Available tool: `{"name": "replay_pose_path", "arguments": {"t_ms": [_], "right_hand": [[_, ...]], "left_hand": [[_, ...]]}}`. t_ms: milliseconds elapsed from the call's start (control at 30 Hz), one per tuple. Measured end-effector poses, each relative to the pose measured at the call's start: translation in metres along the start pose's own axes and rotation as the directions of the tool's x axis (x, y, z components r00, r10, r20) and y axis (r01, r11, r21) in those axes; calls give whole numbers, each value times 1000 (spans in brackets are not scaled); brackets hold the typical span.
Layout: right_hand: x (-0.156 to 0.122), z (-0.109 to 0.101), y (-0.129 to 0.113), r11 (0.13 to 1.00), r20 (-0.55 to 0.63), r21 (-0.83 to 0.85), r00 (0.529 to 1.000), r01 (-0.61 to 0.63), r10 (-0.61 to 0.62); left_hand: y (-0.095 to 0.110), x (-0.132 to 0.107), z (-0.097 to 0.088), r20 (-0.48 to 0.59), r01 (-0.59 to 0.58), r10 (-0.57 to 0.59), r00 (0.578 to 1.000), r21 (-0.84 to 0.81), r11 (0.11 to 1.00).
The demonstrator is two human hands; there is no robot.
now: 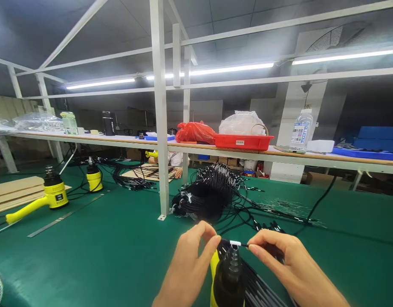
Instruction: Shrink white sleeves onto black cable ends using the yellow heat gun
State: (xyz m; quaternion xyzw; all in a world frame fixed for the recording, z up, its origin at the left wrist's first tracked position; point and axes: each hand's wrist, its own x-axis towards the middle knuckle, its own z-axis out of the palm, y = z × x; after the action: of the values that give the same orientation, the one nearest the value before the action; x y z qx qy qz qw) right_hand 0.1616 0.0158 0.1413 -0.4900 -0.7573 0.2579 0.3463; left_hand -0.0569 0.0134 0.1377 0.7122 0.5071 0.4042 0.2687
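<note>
Between my two hands a thin black cable (244, 245) is stretched level, with a white sleeve (235, 243) on it. My left hand (192, 260) pinches its left end between thumb and forefinger. The right end is pinched the same way by my right hand (289, 260). Just under the white sleeve stands the dark metal nozzle of a yellow and black heat gun (230, 277), pointing upward. Whether sleeve and nozzle touch, I cannot tell. Behind the gun and partly under my right hand lies a bundle of black cables (257, 281).
Coils of black cable (203, 200) lie on the green table (119, 256) beyond my hands, beside a white post (160, 128). At left are another heat gun (56, 192), a steel ruler (65, 215) and boards (17, 192). A shelf holds a red tray (243, 143). Another person's hand (178, 172) shows behind.
</note>
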Motion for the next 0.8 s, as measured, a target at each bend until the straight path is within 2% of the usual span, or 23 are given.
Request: {"name": "replay_pose_path", "arguments": {"t_ms": [233,567,700,800], "right_hand": [[-1,0,-2,1000,-22,-24,1000,18,-19],[3,5,3,999,-49,33,999,-14,16],[4,5,2,999,-76,27,996,-34,36],[3,4,-1,999,-53,-10,997,-53,53]], "left_hand": [[-6,1,4,-2,-37,38,999,158,987],[-2,1,3,-28,-43,43,999,21,999],[0,0,2,-33,-36,36,999,8,999],[-3,0,2,-31,-40,41,999,32,999]]}}
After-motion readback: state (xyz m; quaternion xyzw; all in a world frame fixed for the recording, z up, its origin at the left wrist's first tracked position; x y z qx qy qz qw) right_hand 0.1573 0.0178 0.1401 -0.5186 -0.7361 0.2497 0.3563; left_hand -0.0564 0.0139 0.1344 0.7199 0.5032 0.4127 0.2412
